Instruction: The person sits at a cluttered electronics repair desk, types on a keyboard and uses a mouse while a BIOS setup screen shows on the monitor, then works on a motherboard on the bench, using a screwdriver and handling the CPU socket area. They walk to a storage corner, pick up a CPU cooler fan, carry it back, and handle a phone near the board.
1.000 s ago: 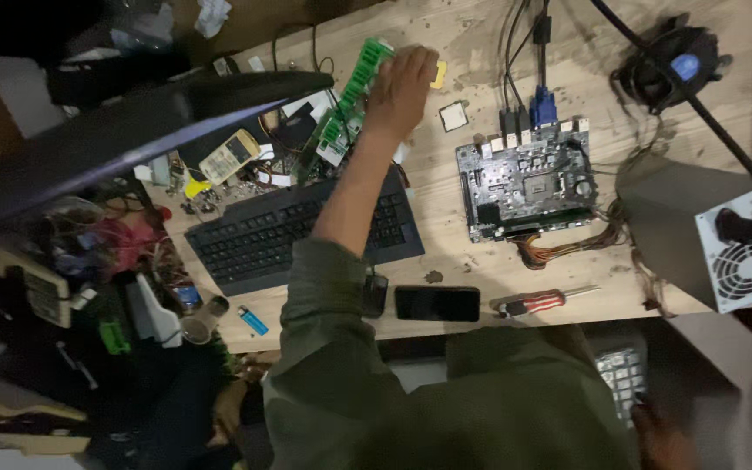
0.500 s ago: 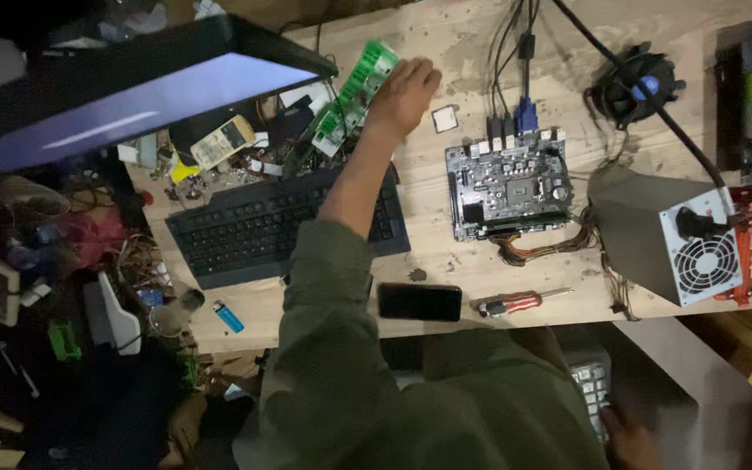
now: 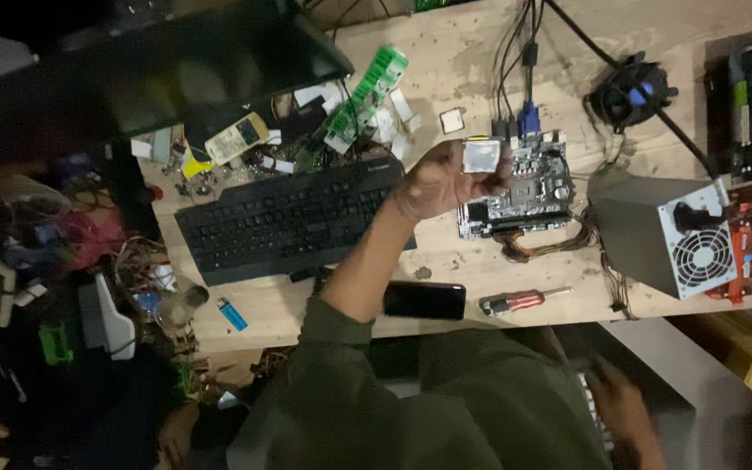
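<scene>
One hand, the left hand (image 3: 435,181), now holds a square silver processor chip (image 3: 481,157) in a fingertip grip, having left the green memory sticks (image 3: 367,87) for the motherboard (image 3: 528,183) just beside it. Right hand (image 3: 624,409) hangs below the desk (image 3: 454,270), its grip unclear.

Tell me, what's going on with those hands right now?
Left hand grips small square silver chip above green motherboard. Right hand low, blurred, below desk edge. Nothing blocks.

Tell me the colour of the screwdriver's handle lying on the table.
Red with black, on the screwdriver beside the phone; the head view shows it.
</scene>
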